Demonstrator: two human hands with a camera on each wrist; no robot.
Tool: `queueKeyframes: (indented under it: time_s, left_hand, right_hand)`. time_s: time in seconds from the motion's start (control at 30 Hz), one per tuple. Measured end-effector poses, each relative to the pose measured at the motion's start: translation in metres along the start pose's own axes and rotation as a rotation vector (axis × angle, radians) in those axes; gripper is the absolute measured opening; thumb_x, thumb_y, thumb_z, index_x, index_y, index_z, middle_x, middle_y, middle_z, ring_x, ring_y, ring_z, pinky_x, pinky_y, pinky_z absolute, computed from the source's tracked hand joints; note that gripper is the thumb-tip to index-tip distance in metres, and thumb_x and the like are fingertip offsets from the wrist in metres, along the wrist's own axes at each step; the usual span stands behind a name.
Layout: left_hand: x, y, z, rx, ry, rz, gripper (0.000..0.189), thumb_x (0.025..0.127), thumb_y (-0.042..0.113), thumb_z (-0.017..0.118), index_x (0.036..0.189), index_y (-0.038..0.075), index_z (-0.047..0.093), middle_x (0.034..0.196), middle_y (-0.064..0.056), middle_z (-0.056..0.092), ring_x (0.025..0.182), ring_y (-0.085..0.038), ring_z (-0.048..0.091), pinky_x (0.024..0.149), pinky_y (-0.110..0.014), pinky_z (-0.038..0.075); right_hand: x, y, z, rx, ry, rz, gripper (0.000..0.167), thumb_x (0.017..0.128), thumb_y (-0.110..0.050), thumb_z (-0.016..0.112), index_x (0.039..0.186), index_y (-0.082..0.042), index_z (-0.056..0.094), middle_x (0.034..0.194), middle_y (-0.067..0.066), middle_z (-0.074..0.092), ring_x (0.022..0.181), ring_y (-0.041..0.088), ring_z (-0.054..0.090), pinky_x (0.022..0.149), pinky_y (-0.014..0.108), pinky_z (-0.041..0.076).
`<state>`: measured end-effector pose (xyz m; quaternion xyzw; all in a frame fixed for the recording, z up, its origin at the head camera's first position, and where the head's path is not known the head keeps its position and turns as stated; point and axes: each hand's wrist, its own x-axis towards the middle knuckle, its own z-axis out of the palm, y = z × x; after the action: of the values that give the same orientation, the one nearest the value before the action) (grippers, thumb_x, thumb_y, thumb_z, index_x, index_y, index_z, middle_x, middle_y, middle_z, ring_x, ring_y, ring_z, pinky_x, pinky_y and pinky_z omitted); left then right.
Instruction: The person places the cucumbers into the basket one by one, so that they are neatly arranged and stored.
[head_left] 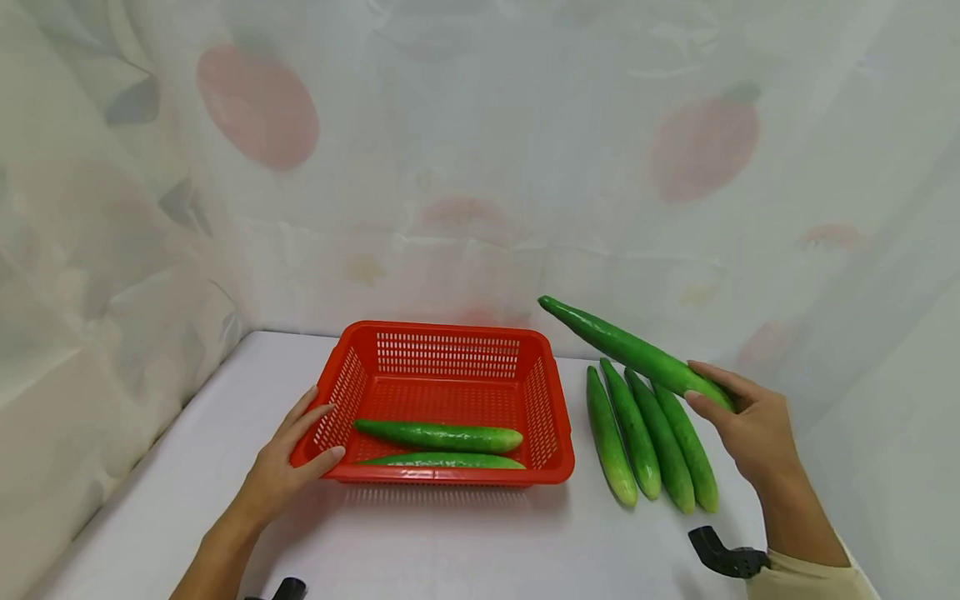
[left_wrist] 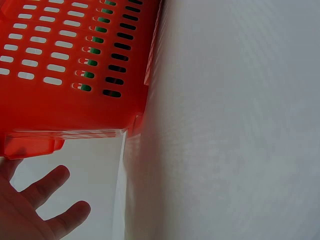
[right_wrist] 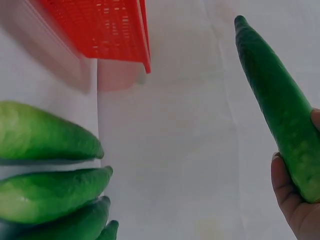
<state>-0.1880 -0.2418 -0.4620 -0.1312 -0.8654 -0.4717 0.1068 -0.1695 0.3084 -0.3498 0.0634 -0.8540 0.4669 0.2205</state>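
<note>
My right hand (head_left: pixel 757 425) grips a long green cucumber (head_left: pixel 630 346) near its thick end, raised above the table and slanting up toward the left. Below it, several more cucumbers (head_left: pixel 611 437) lie side by side on the table. A red plastic basket (head_left: pixel 555 417) with slotted walls stands left of them. Two cucumbers lie crosswise in it, one (head_left: pixel 442 436) fully in sight and the other (head_left: pixel 450 459) partly hidden by the front rim. At the basket's left front corner rests my left hand (head_left: pixel 288 467), its thumb and fingers spread along the rim.
A white cloth covers the table (head_left: pixel 420 542). Pale sheeting with faded red fruit prints hangs behind (head_left: pixel 480 167) and along the left side (head_left: pixel 90 292). A black wrist mount (head_left: pixel 723 554) sits on the right forearm by a beige sleeve (head_left: pixel 810 579).
</note>
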Motion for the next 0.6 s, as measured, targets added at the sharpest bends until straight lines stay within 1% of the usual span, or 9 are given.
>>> queueKeyframes:
  time_s: [0.2, 0.3, 0.47, 0.6]
  left_hand:
    - [-0.002, -0.001, 0.001, 0.000, 0.007, -0.011, 0.060, 0.088, 0.027, 0.072, 0.141, 0.013, 0.049, 0.158, 0.004, 0.019, 0.139, -0.031, 0.022, 0.093, -0.064, 0.032]
    - [-0.003, -0.001, 0.001, -0.009, 0.004, -0.013, 0.060, 0.088, 0.027, 0.072, 0.141, 0.014, 0.049, 0.158, 0.005, 0.019, 0.139, -0.030, 0.022, 0.094, -0.064, 0.032]
    - [-0.002, 0.001, 0.002, -0.006, 0.004, -0.007, 0.060, 0.088, 0.027, 0.072, 0.142, 0.014, 0.049, 0.158, 0.005, 0.019, 0.139, -0.030, 0.022, 0.094, -0.065, 0.031]
    - [-0.001, 0.002, 0.001, -0.001, 0.004, -0.003, 0.060, 0.088, 0.028, 0.071, 0.141, 0.013, 0.049, 0.158, 0.004, 0.019, 0.139, -0.031, 0.022, 0.094, -0.066, 0.030]
  right_hand:
    - [0.009, -0.009, 0.014, 0.000, -0.055, -0.053, 0.040, 0.090, -0.010, 0.070, 0.128, -0.001, 0.061, 0.118, -0.010, 0.059, 0.099, 0.001, 0.058, 0.074, 0.015, 0.047]
    - [0.012, -0.013, 0.020, 0.005, -0.072, -0.068, 0.040, 0.090, -0.010, 0.070, 0.127, -0.001, 0.062, 0.119, -0.004, 0.061, 0.097, 0.003, 0.059, 0.074, 0.016, 0.048]
    - [0.017, -0.021, 0.029, 0.010, -0.107, -0.058, 0.040, 0.090, -0.015, 0.071, 0.128, -0.005, 0.063, 0.121, 0.006, 0.062, 0.095, 0.007, 0.061, 0.073, 0.018, 0.049]
    - [0.022, -0.026, 0.037, 0.038, -0.130, -0.058, 0.039, 0.089, -0.014, 0.071, 0.127, -0.005, 0.064, 0.120, 0.009, 0.063, 0.095, 0.008, 0.061, 0.074, 0.018, 0.049]
